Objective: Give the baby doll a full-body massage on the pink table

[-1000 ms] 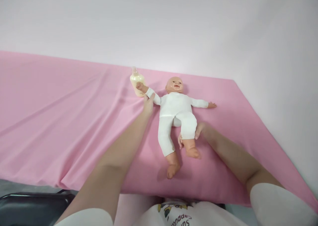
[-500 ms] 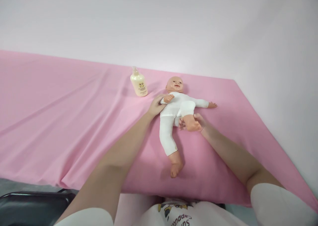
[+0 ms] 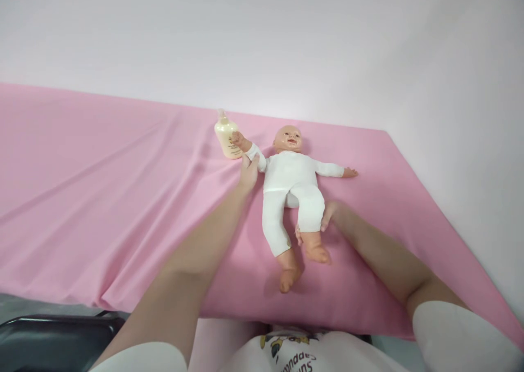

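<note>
A baby doll [image 3: 290, 173] with a white cloth body lies face up, its head toward the wall. My left hand [image 3: 249, 170] is closed round the doll's arm on the left side and holds it out from the body. Just behind that arm stands a pump bottle [image 3: 226, 135] of cream-coloured liquid, partly covered by the doll's hand. My right hand [image 3: 325, 219] grips the doll's leg on the right side near the shin, fingers showing on both sides of it. The doll's other leg rests on the cloth.
A pink cloth [image 3: 123, 197] with folds covers the table, up to a white wall [image 3: 262, 45]. A black chair [image 3: 57, 339] stands at the lower left, beside the table's front edge.
My left hand has swung the doll's arm from its chest outward to the left. My right hand has brought the bent leg down toward me, straightening it. The bottle has not moved.
</note>
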Demonstrator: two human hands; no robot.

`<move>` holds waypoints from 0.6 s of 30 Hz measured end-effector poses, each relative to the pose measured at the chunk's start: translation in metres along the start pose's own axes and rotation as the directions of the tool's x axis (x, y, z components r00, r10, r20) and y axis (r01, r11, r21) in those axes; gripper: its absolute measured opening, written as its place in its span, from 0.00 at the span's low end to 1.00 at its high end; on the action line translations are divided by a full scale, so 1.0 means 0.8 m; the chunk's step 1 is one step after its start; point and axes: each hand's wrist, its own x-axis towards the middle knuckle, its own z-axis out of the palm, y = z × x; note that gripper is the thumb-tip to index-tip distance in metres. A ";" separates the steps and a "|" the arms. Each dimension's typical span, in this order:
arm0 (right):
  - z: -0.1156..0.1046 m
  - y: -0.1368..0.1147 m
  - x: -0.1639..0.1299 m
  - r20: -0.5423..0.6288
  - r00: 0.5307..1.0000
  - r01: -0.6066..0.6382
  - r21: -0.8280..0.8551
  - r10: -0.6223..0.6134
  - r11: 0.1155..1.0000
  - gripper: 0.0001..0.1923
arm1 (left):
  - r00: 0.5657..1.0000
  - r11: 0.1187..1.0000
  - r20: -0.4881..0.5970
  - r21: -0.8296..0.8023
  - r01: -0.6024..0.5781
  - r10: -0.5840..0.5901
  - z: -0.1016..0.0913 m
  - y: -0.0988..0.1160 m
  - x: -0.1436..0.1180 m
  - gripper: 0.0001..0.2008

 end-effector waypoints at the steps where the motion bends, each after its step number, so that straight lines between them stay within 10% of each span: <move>1: -0.003 0.001 0.001 0.074 0.997 0.028 -0.023 -0.026 0.999 0.26 | 0.999 1.000 0.033 0.020 -0.016 0.015 0.001 0.004 -0.002 0.22; 7: -0.007 0.006 0.003 -0.037 0.938 0.347 0.114 -0.345 0.931 0.30 | 0.927 0.968 0.365 0.187 -0.166 0.089 0.006 0.039 -0.023 0.27; 13: 0.006 -0.006 0.003 -0.345 0.913 0.271 0.119 -0.216 0.955 0.27 | 0.897 0.948 0.426 0.220 -0.230 0.119 0.006 0.049 -0.028 0.27; 18: 0.008 -0.007 0.003 -0.214 0.956 0.218 0.067 -0.200 0.974 0.26 | 0.915 0.960 0.394 0.209 -0.186 0.091 0.007 0.042 -0.023 0.28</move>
